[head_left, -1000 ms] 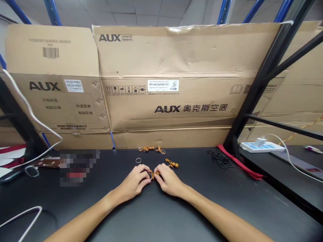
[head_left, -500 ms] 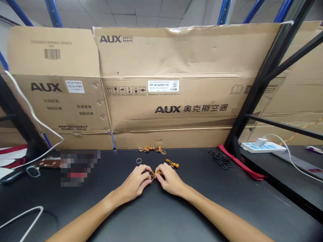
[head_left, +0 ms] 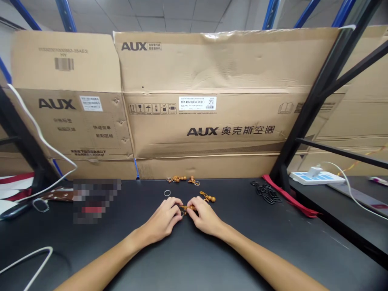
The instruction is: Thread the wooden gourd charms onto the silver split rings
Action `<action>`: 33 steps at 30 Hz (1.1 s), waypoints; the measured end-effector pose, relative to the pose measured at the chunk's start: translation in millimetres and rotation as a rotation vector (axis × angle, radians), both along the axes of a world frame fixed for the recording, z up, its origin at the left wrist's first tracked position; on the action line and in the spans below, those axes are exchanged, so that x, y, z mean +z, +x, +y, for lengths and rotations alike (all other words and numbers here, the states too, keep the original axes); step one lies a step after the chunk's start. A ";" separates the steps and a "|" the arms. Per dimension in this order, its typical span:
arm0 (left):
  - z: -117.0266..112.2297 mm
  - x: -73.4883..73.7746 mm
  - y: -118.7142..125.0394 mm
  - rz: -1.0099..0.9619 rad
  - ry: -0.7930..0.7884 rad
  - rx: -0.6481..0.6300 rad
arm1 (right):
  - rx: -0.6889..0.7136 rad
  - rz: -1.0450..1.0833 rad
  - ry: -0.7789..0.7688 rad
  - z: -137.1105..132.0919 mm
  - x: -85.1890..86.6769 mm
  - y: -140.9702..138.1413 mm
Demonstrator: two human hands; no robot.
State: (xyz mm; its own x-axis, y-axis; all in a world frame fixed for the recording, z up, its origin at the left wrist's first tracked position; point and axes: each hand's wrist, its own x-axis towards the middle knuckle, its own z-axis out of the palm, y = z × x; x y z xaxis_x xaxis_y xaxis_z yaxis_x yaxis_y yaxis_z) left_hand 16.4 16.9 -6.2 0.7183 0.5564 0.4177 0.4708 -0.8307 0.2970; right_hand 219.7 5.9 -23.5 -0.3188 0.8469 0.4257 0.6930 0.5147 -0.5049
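Observation:
Fingers and thumb of my left hand [head_left: 166, 218] are closed on a metal key ring [head_left: 182, 214], only partly showing. Close beside it, my right hand [head_left: 203, 216] pinches an orange-brown beaded cord pendant [head_left: 191, 207], whose cord reaches across to the ring. Whether the cord passes through the ring I cannot tell. Just beyond my right hand lies another beaded pendant [head_left: 209, 197] with round wooden beads. A loose key ring [head_left: 167, 193] rests past my left hand. Farther back, beaded pendants with rings [head_left: 178, 179] lie near the cardboard.
A heap of black oval clips [head_left: 267, 192] and a red strap [head_left: 291, 199] lie at the right. Glasses [head_left: 40, 205] and a blurred dark item [head_left: 93, 202] are at left, with a white cable [head_left: 39, 252] in front. Large cardboard boxes [head_left: 200, 145] stand behind; a white power strip [head_left: 317, 178] sits right.
My hands stay almost in place. The cord between them now stretches more levelly from the left fingers toward the right hand, and the view has shifted slightly.

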 end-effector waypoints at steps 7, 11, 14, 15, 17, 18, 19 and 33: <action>1.0 -1.5 -2.1 -0.018 0.038 0.069 | -0.065 0.031 0.054 7.3 -3.4 6.0; 11.0 -5.0 -7.1 -0.008 0.111 0.190 | -0.118 -0.110 0.164 5.6 2.4 7.3; 16.6 -5.8 -11.0 0.010 0.122 0.253 | -0.198 -0.165 0.208 9.3 5.6 13.7; 17.1 -5.6 -11.5 0.015 0.123 0.265 | -0.230 -0.171 0.225 10.9 6.0 16.0; 16.1 -4.5 -9.7 0.030 0.124 0.279 | -0.279 -0.172 0.256 13.2 6.3 19.3; 15.1 -3.5 -7.3 0.038 0.125 0.284 | -0.289 -0.168 0.268 13.7 6.3 20.0; 14.1 -2.2 -3.7 0.049 0.127 0.285 | -0.286 -0.165 0.276 13.8 6.3 20.0; 80.8 -4.2 91.6 0.215 0.230 0.157 | -0.366 -0.311 0.184 22.3 -3.0 25.5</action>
